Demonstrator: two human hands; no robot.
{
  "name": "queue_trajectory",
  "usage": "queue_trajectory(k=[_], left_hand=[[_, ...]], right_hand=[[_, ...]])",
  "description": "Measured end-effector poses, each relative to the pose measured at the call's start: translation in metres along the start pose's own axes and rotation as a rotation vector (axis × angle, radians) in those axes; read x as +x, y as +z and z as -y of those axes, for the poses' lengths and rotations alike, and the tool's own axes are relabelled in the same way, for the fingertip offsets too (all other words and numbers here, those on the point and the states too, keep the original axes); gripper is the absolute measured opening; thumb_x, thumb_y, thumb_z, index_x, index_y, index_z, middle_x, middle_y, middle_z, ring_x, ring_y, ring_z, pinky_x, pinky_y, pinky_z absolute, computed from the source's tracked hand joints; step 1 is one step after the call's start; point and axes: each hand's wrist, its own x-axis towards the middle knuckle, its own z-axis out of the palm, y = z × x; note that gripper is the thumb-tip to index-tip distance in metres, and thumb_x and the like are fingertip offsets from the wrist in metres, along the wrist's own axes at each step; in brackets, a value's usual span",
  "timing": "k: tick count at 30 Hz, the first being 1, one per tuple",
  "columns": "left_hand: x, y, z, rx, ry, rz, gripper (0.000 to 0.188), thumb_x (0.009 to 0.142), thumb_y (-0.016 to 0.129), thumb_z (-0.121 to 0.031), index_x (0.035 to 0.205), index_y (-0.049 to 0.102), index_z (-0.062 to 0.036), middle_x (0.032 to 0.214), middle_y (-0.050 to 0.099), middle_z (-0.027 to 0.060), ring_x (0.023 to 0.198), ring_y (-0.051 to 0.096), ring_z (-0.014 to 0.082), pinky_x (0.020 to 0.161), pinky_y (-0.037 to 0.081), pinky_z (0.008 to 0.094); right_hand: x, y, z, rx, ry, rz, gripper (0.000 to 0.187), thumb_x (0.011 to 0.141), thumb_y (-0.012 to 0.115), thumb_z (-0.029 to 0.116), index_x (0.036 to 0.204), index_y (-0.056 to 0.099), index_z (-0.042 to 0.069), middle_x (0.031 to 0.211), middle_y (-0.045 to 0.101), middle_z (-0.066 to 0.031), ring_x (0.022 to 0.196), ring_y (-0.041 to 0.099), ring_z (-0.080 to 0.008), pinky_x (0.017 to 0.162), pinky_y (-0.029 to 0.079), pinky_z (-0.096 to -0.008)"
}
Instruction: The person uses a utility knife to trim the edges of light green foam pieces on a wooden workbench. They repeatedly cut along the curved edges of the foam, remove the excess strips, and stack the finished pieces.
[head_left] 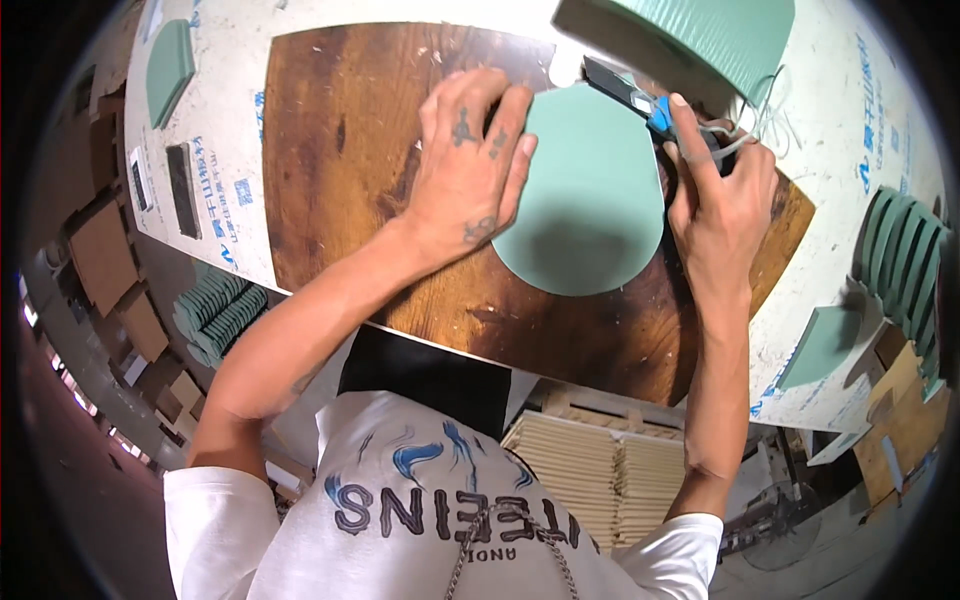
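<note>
A wood-grain board (pixel 345 150) fills the middle of the bench, and the rounded green panel (pixel 580 205) lies flat on it, right of the board's centre, its narrower end toward the board's far edge. The left hand (pixel 475 150), over the board's far half, rests along the panel's left margin, back upward and fingers loosely bent, clasping nothing that shows. Toward the board's far right part, the right hand (pixel 725 190) grips a black-and-blue utility knife (pixel 640 105), forefinger stretched along its top, the dark blade slanting across the panel's far end; whether its edge touches the panel cannot be told. Light pressure from the left hand could let the panel swivel on the board, and the blade would then wander off the curve. A skid of the blade toward the board's left side could reach the left fingers, as nothing visible guards them. The thin pale strands (pixel 775 115) just beyond the board's far right corner might snag the right hand or the knife, and the green stack (pixel 715 35) at the board's far right edge leaves the blade little room, so a jerk could nick it.
</note>
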Motion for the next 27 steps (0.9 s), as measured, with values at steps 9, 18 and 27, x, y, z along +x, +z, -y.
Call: queue_trajectory(k=[9, 18, 27], left_hand=[[0.001, 0.002, -0.004, -0.092, 0.102, 0.051, 0.041, 0.093, 0.061, -0.008, 0.133, 0.054, -0.0039, 0.125, 0.050, 0.0173, 0.128, 0.045, 0.0368, 0.115, 0.029, 0.0578], [-0.043, -0.022, -0.036, 0.024, 0.049, 0.188, 0.074, 0.086, 0.059, -0.009, 0.154, 0.032, -0.0057, 0.139, 0.042, 0.0287, 0.133, 0.037, 0.0462, 0.117, 0.024, 0.0577], [-0.129, -0.075, -0.108, 0.006, 0.128, 0.637, 0.063, 0.087, 0.069, -0.020, 0.141, 0.044, -0.0003, 0.125, 0.052, 0.0283, 0.114, 0.051, 0.0460, 0.095, 0.045, 0.0523]], right_hand=[[-0.030, -0.019, 0.007, -0.035, 0.218, 0.000, 0.050, 0.090, 0.073, 0.017, 0.138, 0.063, 0.025, 0.107, 0.062, -0.0144, 0.098, 0.057, -0.0317, 0.083, 0.046, -0.0457], [-0.206, -0.114, 0.142, 0.184, 1.062, -0.157, 0.030, 0.098, 0.061, 0.018, 0.123, 0.064, 0.002, 0.098, 0.059, -0.0192, 0.090, 0.058, -0.0372, 0.082, 0.048, -0.0457], [-0.251, -0.041, 0.271, 1.356, 1.863, -1.012, 0.023, 0.089, 0.077, 0.011, 0.107, 0.066, 0.002, 0.090, 0.066, -0.0015, 0.075, 0.060, -0.0120, 0.067, 0.049, -0.0287]])
